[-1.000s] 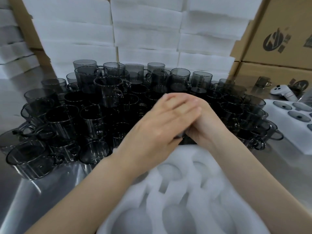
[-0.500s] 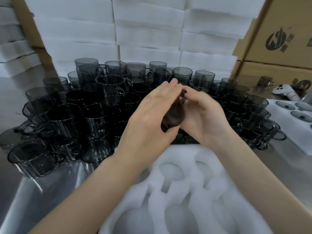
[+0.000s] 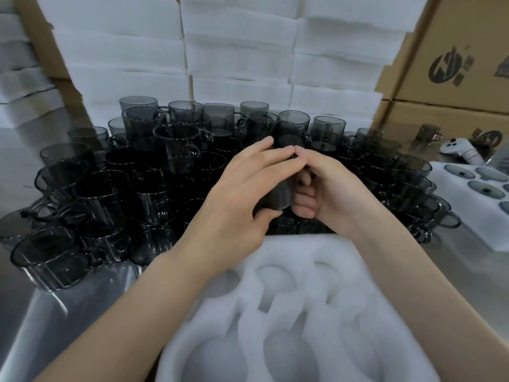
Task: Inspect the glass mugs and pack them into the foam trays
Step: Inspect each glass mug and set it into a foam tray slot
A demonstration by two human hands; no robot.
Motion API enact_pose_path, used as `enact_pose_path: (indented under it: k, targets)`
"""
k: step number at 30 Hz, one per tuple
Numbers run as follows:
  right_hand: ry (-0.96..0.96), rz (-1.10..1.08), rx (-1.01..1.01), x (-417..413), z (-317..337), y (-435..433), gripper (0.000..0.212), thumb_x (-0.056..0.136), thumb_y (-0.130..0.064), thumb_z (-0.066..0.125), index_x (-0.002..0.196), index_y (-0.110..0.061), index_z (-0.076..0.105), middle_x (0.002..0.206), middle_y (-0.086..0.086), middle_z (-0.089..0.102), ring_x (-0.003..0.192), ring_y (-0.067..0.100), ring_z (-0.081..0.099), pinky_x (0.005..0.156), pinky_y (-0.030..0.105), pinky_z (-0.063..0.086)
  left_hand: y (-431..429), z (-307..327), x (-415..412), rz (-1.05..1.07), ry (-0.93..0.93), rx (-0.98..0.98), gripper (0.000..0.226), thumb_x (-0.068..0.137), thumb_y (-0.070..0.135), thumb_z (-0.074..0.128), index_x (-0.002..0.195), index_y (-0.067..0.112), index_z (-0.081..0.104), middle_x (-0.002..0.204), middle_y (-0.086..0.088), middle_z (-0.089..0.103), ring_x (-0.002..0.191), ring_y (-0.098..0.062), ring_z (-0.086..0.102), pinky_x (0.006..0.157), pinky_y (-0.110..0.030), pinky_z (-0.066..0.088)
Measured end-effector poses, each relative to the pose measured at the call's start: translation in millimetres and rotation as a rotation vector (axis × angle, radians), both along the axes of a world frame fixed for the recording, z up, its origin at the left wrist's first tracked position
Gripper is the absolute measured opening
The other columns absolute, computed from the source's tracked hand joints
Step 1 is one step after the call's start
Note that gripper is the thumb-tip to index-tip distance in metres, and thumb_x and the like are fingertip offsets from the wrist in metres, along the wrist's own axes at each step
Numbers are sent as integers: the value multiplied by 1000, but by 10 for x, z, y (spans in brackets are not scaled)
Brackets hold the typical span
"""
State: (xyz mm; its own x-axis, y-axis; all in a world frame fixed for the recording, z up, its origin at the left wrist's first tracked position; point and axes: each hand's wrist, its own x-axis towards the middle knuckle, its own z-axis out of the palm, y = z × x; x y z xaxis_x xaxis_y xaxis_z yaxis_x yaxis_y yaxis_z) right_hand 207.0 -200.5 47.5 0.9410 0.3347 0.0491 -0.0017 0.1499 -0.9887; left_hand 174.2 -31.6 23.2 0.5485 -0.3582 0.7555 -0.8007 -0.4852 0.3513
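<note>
Now, both hands cup one mug

White moulded foam tray (image 3: 275, 252) lies nearest, pockets open. Smoky grey glass mugs (image 3: 104, 188) crowd its far edge. Above that edge, left hand (image 3: 239, 197) and right hand (image 3: 336, 188) grip one dark glass mug (image 3: 276, 194). The hands, parted on top a half-second ago, meet there.

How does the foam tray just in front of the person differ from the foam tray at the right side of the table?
The near tray has empty pockets; the right tray has grey round glass pieces in its pockets. The near tray lies in front of the mug pile; the right tray lies beside it. Both are white foam.
</note>
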Motion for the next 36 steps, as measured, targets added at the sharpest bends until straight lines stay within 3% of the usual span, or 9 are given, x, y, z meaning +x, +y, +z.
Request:
enact_pose_path:
  k: [8,12,15,21,23,26,29,32,36]
  targets:
    - [-13,229,243,7,0,-70,38,87,-45,50,62,-19,62,55,-4,40,44,7,38,38,16,28,-13,19,-28,-1,-38,-172,72,66,-11,79,131,9,55,139,-9,51,139,-26,39,116,-37,31]
    - [-136,331,343,14,-30,-85,20,82,-37,69,85,-17,69,58,-5,48,43,3,40,36,14,30,-2,59,-73,-131,215,-435,72,68,0,77,131,28,52,137,2,54,134,-12,45,110,-36,40]
    - [-175,340,322,17,-33,-80,21,79,-37,73,87,-18,70,54,-7,48,40,2,38,36,14,30,16,92,-69,-277,381,-600,68,68,-4,74,126,25,54,130,3,59,127,-13,53,106,-32,44]
    - [-94,142,222,8,-2,-27,51,78,-62,50,53,-20,61,39,-7,32,32,5,30,35,13,25,38,96,-74,-236,312,-363,71,70,-2,73,132,25,51,143,0,49,138,-13,40,113,-39,37]
    - [-108,23,128,3,4,10,54,74,-67,50,50,-19,59,41,-4,38,34,9,34,37,15,30,53,101,-62,-195,272,-281,70,71,-2,72,133,23,50,150,1,41,144,-11,31,116,-44,32]
    - [-265,-14,34,5,35,-41,51,78,-64,57,96,-18,69,80,4,66,64,16,59,53,29,49,61,113,-55,-265,369,-318,76,72,-5,69,136,29,45,157,3,28,146,-6,22,118,-40,28]
    - [-342,101,-81,-29,140,-86,46,95,-35,60,137,-18,51,119,11,68,103,23,66,80,44,57,57,118,-42,-306,442,-305,84,73,-4,66,141,35,35,162,9,14,147,1,13,119,-34,26]
    - [-347,68,-248,-82,200,-30,62,81,-19,72,139,-21,52,116,13,69,108,26,65,96,55,51,89,135,-19,-332,500,-343,95,74,-8,65,146,35,21,163,7,4,145,7,7,114,-17,25]
    - [-335,-162,-351,-163,354,46,60,77,-14,80,133,-24,58,90,-2,65,76,13,68,65,27,56,104,161,-46,-309,515,-415,94,73,-7,56,141,48,23,160,18,17,145,6,12,120,-24,18]
